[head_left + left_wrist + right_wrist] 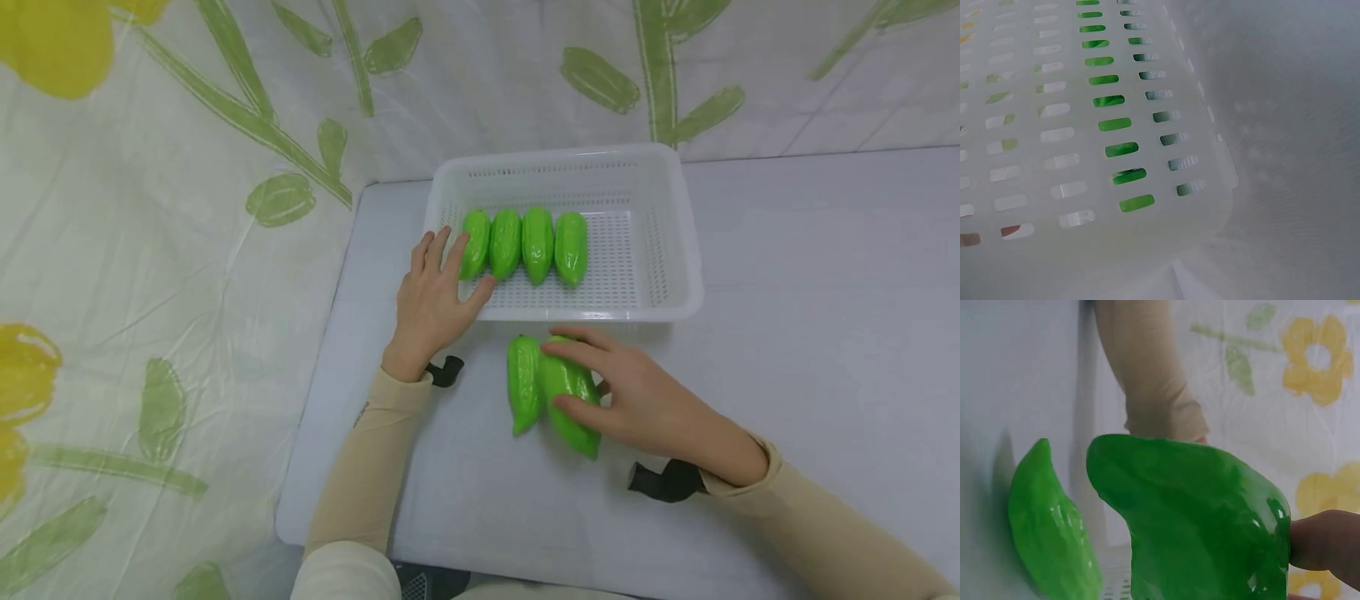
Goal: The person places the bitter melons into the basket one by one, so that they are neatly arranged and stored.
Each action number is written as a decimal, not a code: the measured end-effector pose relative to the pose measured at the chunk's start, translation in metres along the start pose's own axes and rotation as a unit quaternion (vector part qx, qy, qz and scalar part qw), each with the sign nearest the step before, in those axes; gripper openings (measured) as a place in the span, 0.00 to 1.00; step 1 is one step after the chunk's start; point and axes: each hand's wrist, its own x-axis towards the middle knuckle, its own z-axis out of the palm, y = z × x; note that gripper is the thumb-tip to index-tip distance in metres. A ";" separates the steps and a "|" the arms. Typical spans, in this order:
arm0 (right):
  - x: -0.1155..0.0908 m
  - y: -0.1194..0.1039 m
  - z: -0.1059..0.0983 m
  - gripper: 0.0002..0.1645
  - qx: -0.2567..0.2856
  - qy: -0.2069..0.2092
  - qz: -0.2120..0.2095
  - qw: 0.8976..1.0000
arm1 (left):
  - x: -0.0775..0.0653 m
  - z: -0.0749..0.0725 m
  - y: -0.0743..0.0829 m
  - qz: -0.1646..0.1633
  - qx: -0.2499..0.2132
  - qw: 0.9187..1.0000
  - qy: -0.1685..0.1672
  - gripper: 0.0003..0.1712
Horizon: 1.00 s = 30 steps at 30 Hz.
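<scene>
My right hand (637,400) pinches a glossy green mango (567,387) between thumb and fingers, over the table in front of a white basket (585,315). In the right wrist view this mango (1204,512) fills the middle, its blunt curved tip pointing left, with the thumb (1325,544) against its right side. Just left of it, a second green mango (524,383) lies on the table. My left hand (433,304) rests at the basket's front left corner, fingers extended along the rim and thumb reaching inside. Several green mangoes (537,246) lie side by side in the basket's left part.
The pale table (810,333) extends to the right of the basket. Behind and to the left hangs a white sheet (480,83) printed with yellow flowers and green leaves. In the left wrist view the perforated basket wall (1060,137) stands close, green showing through its slots.
</scene>
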 end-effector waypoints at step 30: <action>0.031 0.017 -0.088 0.34 -0.057 0.086 0.027 0.994 | 0.001 0.002 0.000 0.006 0.010 1.000 0.006 0.44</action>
